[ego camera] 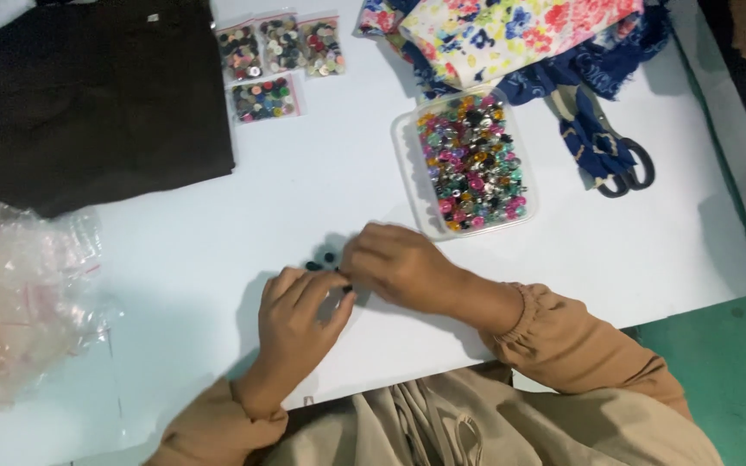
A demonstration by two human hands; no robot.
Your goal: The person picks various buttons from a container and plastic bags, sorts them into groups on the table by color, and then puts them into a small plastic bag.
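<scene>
My left hand [300, 315] rests on the white table [218, 216], fingers curled toward a few small dark buttons [321, 259]. My right hand [399, 263] lies just right of them, fingertips pinched together over the buttons; what it grips is hidden by the fingers. Both hands meet at the little pile. A clear plastic tub [407, 177] full of mixed coloured buttons stands just beyond my right hand.
Several small bags of buttons [278, 60] lie at the back. A black cloth [88, 95] covers the back left; a pile of empty clear bags [23, 293] sits at the left. Floral fabric [511, 34] and scissors [619, 164] are at the back right.
</scene>
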